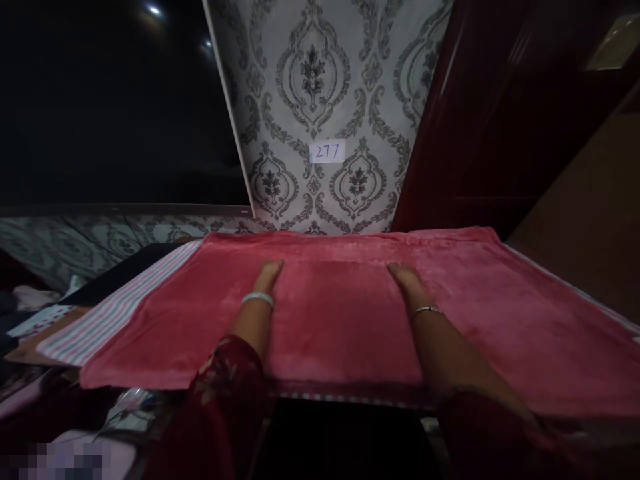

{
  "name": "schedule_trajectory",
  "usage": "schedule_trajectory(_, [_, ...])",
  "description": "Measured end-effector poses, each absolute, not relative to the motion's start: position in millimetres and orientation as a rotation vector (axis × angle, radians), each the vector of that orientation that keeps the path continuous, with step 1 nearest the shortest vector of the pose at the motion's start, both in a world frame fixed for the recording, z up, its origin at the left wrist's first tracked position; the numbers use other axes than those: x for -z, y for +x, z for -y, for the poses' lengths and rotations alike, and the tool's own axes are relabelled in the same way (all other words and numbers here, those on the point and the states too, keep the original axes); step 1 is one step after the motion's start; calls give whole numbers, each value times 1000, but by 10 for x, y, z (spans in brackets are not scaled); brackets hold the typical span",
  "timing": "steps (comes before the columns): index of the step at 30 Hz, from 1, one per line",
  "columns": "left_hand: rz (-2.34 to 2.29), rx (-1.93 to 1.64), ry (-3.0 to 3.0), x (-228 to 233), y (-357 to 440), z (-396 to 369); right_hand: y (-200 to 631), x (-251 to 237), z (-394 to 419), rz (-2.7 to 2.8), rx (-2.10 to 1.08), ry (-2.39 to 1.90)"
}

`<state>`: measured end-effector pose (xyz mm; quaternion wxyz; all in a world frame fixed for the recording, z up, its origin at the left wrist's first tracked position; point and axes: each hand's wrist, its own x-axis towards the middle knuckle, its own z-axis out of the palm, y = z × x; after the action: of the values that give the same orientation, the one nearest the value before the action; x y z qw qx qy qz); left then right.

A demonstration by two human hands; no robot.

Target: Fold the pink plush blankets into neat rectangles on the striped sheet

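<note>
A pink plush cloth (340, 320) lies spread flat across the table in front of me. My left hand (267, 275) rests palm down on it, left of centre, with a pale bangle on the wrist. My right hand (406, 279) also lies flat on the cloth, right of centre, wearing a thin metal bangle. Both hands press on the fabric and hold nothing. Dark red patterned sleeves cover my forearms near the bottom edge.
A pink-and-white striped cloth (107, 317) lies under the pink one and sticks out at the left. Patterned grey wallpaper with a "277" label (327, 152) stands behind. A dark wooden panel (500, 120) rises at the right. Cluttered fabrics (35, 300) lie at the lower left.
</note>
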<state>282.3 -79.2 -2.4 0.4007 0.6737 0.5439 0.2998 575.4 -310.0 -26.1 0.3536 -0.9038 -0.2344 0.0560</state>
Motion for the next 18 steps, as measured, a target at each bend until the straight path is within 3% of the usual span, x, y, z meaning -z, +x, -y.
schedule_trajectory(8, [-1571, -842, 1773, 198, 2847, 782, 5636, 348, 3225, 532, -81, -2426])
schedule_trajectory(18, [-1556, -1222, 1848, 38, 2730, 893, 5541, 218, 3314, 430, 143, -2215])
